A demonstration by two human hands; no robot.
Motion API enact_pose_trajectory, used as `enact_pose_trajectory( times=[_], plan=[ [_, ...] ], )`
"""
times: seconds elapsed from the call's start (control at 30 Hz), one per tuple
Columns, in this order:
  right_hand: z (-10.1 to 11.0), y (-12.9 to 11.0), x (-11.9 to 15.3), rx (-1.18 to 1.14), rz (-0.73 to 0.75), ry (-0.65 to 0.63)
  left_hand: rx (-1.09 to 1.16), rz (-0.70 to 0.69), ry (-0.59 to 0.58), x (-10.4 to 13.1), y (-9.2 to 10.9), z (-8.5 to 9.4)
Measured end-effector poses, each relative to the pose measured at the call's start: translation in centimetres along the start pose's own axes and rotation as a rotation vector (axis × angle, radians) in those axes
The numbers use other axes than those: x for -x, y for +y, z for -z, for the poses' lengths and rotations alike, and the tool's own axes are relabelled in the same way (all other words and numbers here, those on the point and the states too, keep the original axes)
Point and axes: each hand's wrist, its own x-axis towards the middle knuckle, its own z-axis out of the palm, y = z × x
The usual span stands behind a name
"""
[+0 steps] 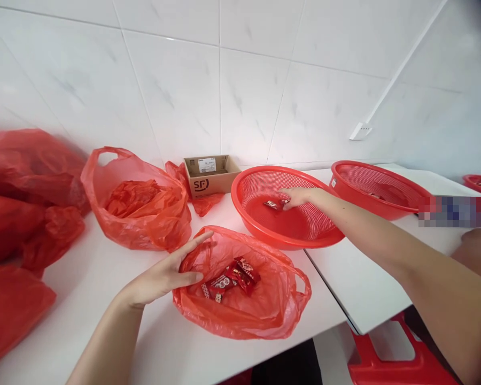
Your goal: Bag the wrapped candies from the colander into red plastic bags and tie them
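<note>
An open red plastic bag [240, 329] lies in front of me with several shiny red wrapped packets [244, 275] inside. My left hand [168, 278] is at its left rim, thumb and index finger stretched apart against the plastic; its other fingers are hidden. To the right, my right hand [299, 197] reaches into a red plastic basket [252, 227] with perforated walls. A small red packet shows at its fingertips, and the fingers look closed on it. Another small packet [271, 205] lies beside it on the basket's floor.
A second red bag [144, 230] filled with crumpled red plastic stands behind left. More red bags [32, 198] are piled at far left. A cardboard box [212, 182] sits by the wall. Another red basket [379, 187] stands right; a red stool [385, 369] is below the table edge. A person's arm [476, 251] shows at right.
</note>
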Motion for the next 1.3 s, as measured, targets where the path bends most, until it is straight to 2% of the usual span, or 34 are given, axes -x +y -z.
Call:
enact_pose_trajectory(
  times=[0.13, 0.33, 0.5, 0.57, 0.67, 0.73, 0.8, 0.93, 1.13, 1.23, 1.3],
  plan=[
    [-1.2, -0.2, 0.1, -0.183, 0.104, -0.064, 0.029, 0.027, -0.019, -0.1, 0.0, 0.1],
    [-1.8, -1.2, -0.1, -0.393, 0.146, 0.016, 0.038, 0.033, -0.011, -0.2, -0.3, 0.1],
    [0.7, -2.1, 1.4, -0.628, 0.215, -0.045, 0.075, 0.045, -0.017, -0.1, -0.1, 0.0],
    [2.1, -3.2, 3.3, -0.784, 0.284, -0.048, 0.092, 0.033, -0.023, 0.0, 0.1, -0.1],
    [3.4, -6.4, 7.4, -1.034, 0.42, -0.107, 0.1, 0.005, -0.018, 0.1, 0.3, -0.2],
    [3.3, -9.2, 10.4, -1.009, 0.488, -0.141, 0.082, -0.01, 0.002, 0.2, 0.4, -0.4],
    [2.6, -11.9, 12.9, -0.852, 0.503, -0.125, 0.052, -0.009, 0.024, 0.2, 0.5, -0.4],
    [0.7, -15.2, 15.4, -0.595, 0.473, -0.01, 0.02, -0.009, 0.054, 0.2, 0.5, -0.6],
    [-0.1, -15.3, 16.5, -0.552, 0.485, 0.07, 0.016, -0.057, 0.047, 0.4, 0.6, -0.6],
    [-0.4, -14.8, 17.9, -0.553, 0.468, 0.106, 0.004, -0.052, 0.042, 0.4, 0.4, -0.5],
    [-1.3, -14.3, 19.2, -0.575, 0.443, 0.163, -0.087, -0.023, 0.079, 0.3, 0.1, -0.3]
  ],
)
